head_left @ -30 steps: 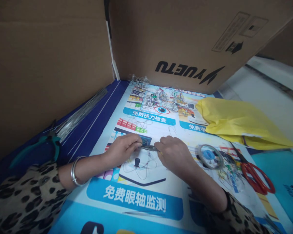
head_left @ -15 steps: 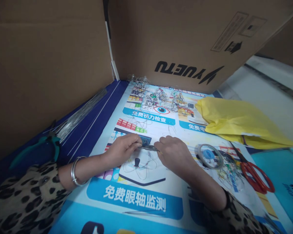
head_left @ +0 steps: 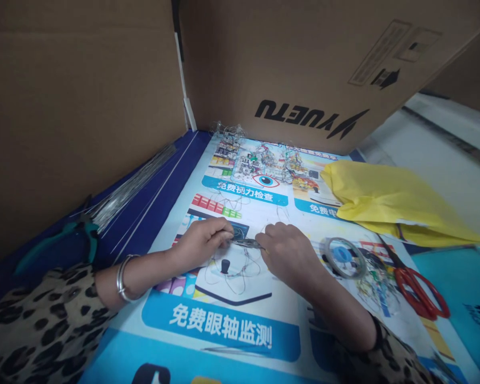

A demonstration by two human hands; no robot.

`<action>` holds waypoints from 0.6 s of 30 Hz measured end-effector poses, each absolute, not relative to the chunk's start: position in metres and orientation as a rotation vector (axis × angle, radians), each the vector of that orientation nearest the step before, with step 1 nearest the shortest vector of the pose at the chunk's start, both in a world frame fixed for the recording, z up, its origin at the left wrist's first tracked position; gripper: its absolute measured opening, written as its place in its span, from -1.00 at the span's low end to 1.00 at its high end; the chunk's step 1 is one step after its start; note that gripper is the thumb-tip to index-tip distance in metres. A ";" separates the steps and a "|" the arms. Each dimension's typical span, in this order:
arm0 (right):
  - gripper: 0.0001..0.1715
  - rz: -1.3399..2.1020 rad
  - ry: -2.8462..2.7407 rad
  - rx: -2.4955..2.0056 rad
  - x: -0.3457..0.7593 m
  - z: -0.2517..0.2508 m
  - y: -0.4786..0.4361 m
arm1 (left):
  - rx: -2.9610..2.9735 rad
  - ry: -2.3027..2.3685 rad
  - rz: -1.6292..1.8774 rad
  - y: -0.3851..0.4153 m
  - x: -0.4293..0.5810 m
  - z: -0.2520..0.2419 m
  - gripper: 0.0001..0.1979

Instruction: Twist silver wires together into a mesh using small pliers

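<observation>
My right hand (head_left: 288, 250) is closed around small pliers (head_left: 248, 243), whose metal jaws point left. Facing it, my left hand (head_left: 205, 240) pinches thin wire (head_left: 240, 273) right by the jaw tips. Loose loops of that wire hang below both hands, over the printed poster (head_left: 260, 290). Exactly where the jaws meet the wire is too small to make out.
Teal-handled pliers (head_left: 44, 244) and a bundle of straight wires (head_left: 134, 186) lie left. Tweezers (head_left: 236, 351) are in front. Right are a tape roll (head_left: 327, 255), red scissors (head_left: 418, 290) and a yellow bag (head_left: 384, 197). Cardboard (head_left: 288, 58) walls the back; wire tangles (head_left: 290, 160) lie before it.
My right hand has shifted slightly to the right with the pliers, widening the gap to my left hand. The left hand stays nearly in place, and the wire loops have moved a little.
</observation>
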State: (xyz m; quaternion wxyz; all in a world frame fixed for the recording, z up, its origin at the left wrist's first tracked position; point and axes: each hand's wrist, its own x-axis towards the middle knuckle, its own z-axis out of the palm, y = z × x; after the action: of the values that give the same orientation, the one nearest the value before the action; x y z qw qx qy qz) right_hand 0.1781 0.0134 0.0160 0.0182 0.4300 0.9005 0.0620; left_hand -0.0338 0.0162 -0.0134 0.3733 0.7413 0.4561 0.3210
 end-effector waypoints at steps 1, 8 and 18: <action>-0.85 0.186 2.795 1.335 0.178 0.016 0.013 | 1.876 1.158 0.818 0.017 -0.034 -0.014 -0.87; -0.84 0.149 2.780 1.368 0.179 0.018 0.010 | 1.864 1.067 0.800 0.018 -0.035 -0.012 -0.85; -0.85 0.067 2.800 1.374 0.178 0.019 0.008 | 2.056 0.966 0.834 0.018 -0.036 -0.005 -0.82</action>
State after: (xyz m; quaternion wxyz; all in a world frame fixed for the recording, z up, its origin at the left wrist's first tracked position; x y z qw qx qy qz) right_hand 0.1782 0.0085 0.0193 0.0110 0.4405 0.8975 0.0214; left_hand -0.0359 0.0176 -0.0055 0.3532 0.7948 0.3735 0.3226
